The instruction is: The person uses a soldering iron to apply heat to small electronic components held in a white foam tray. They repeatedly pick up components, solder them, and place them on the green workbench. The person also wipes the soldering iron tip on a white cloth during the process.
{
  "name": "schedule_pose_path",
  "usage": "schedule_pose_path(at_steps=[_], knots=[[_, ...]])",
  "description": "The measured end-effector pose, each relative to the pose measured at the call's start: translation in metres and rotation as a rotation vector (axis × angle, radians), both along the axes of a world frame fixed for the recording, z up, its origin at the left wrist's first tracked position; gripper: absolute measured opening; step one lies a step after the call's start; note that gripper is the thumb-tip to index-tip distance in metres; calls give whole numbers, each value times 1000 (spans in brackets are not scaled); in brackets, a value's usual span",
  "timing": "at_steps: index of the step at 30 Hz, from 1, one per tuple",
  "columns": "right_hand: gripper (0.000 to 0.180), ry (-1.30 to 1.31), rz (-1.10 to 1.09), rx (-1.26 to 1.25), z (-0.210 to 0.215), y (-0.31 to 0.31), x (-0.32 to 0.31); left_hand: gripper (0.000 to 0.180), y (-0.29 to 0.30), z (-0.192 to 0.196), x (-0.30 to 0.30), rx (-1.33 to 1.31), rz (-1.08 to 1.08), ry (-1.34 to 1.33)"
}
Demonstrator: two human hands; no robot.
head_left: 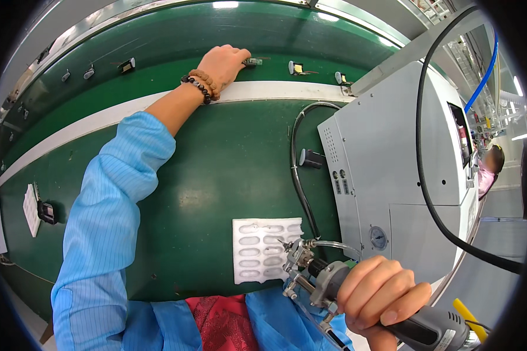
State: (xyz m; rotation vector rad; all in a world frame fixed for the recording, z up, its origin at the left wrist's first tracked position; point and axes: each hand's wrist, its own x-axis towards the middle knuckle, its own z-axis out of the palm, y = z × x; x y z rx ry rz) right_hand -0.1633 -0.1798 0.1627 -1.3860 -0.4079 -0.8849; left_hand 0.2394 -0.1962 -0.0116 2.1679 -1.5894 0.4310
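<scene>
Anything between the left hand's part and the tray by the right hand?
Yes: a white rail crosses between the part at the left hand and that tray; the tool in the right hand hides part of its edge.

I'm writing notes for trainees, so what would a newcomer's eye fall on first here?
Likely the black-and-silver handheld tool in the right grip, lower right, aimed toward the white rectangular tray with oval pockets. Next, the big light-grey boxy machine on the right. At top centre, the left grip touches a small greenish part over the long green strip.
</scene>
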Motion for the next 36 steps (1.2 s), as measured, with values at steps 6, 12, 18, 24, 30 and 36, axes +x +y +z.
schedule_pose_path(at_steps=[6, 12, 18, 24, 30, 36], knots=[[32, 3, -13, 12, -1, -8, -8, 26, 73, 44, -110, -163, -118, 608], [33, -28, -84, 39, -12, -2, -7, 21, 165, 53, -216, -148, -293, 717], [40, -24, -9, 20, -8, -3, -11, 23, 168, 35, -259, -186, -335, 727], [51, 35, 7, -38, -13, 0, 9, 29, 170, 18, -271, -208, -268, 751], [56, 93, -3, -53, -13, 5, 25, 35, 171, 18, -268, -212, -294, 820], [56, 129, -2, -63, -16, 9, 33, 35, 175, 13, -265, -227, -290, 816]])
